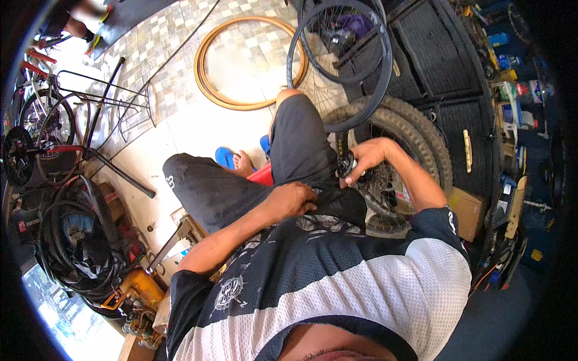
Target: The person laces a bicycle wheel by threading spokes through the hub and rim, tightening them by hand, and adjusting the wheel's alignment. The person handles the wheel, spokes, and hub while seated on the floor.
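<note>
My left hand (291, 200) rests low on my lap, over the dark shorts (220, 195). Its fingers are curled together, and what they hold, if anything, is hidden. Beside my right thigh, my right hand (368, 159) is closed around a black cylindrical bike part (344, 160) with shiny metal at its end. That part stands roughly upright, its lower end hidden by the hand and shorts. Just past it are knobbly bicycle tires (425, 135) on spoked wheels, close to my right forearm.
Tan tire hoops (206, 90) lie on the tiled floor ahead. A black wheel rim (385, 63) leans at the far right, by dark drawers (442, 48). Left are a bike frame (107, 102), coiled black tires (57, 240) and a yellow machine (141, 289). Shelves hold parts (512, 114) at right.
</note>
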`<action>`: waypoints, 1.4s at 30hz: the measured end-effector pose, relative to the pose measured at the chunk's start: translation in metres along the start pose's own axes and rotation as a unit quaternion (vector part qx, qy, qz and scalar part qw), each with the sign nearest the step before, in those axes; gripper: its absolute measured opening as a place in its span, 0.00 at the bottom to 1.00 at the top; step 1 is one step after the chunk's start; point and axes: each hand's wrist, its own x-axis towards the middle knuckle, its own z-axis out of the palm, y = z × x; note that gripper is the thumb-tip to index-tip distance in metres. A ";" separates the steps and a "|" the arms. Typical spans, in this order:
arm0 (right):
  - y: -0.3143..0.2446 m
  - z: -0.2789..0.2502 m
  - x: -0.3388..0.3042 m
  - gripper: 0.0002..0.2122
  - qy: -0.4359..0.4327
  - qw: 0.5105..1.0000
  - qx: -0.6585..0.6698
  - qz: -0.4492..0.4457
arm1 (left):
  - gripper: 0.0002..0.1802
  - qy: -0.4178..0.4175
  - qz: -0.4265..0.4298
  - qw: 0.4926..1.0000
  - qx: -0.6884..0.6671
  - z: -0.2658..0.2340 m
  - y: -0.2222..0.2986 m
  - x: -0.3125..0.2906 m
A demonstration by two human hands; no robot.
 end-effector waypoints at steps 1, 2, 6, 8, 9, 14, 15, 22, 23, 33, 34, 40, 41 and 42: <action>0.008 0.001 -0.004 0.21 -0.007 1.000 0.004 -0.001 | 0.17 -0.022 0.006 1.000 0.017 0.003 -0.001 0.009; 0.011 0.003 -0.009 0.24 -0.015 1.000 0.009 -0.002 | 0.17 -0.051 -0.001 0.999 0.019 0.001 0.003 0.018; 0.037 0.013 -0.003 0.29 0.024 0.975 -0.094 0.199 | 0.19 -0.117 -0.030 0.992 0.031 0.005 0.009 0.043; 0.030 0.027 -0.011 0.35 0.050 0.991 -0.025 0.123 | 0.20 -0.149 -0.047 0.987 0.032 0.003 0.014 0.049; 0.027 0.027 -0.013 0.34 0.057 0.993 -0.003 0.106 | 0.20 -0.159 -0.048 0.985 0.038 -0.002 0.018 0.052; 0.052 0.011 -0.028 0.18 0.187 0.967 0.170 0.040 | 0.20 -0.151 -0.045 0.987 0.023 -0.012 0.003 0.050; 0.070 0.003 -0.030 0.18 0.262 0.947 0.186 -0.009 | 0.20 -0.155 -0.052 0.987 0.013 -0.018 0.001 0.046; 0.099 -0.091 -0.091 0.16 0.637 0.651 0.325 -0.254 | 0.24 -0.009 -0.087 0.989 -0.115 -0.054 -0.035 0.013; 0.102 -0.106 -0.094 0.15 0.672 0.624 0.322 -0.238 | 0.23 0.005 -0.142 0.979 -0.145 -0.069 -0.021 0.007; 0.103 -0.186 -0.076 0.12 0.603 0.632 0.410 -0.264 | 0.16 0.175 -0.224 0.947 -0.152 -0.082 -0.025 -0.040; 0.102 -0.191 -0.074 0.12 0.593 0.636 0.406 -0.282 | 0.17 0.185 -0.222 0.945 -0.154 -0.080 -0.029 -0.044; 0.059 -0.206 -0.063 0.13 0.522 0.658 0.409 -0.356 | 0.17 0.245 -0.229 0.917 -0.217 -0.075 -0.041 -0.058; 0.053 -0.211 -0.060 0.14 0.509 0.658 0.406 -0.377 | 0.17 0.248 -0.232 0.916 -0.213 -0.077 -0.038 -0.058; 0.050 -0.218 -0.056 0.14 0.502 0.651 0.415 -0.389 | 0.17 0.248 -0.233 0.916 -0.211 -0.080 -0.037 -0.057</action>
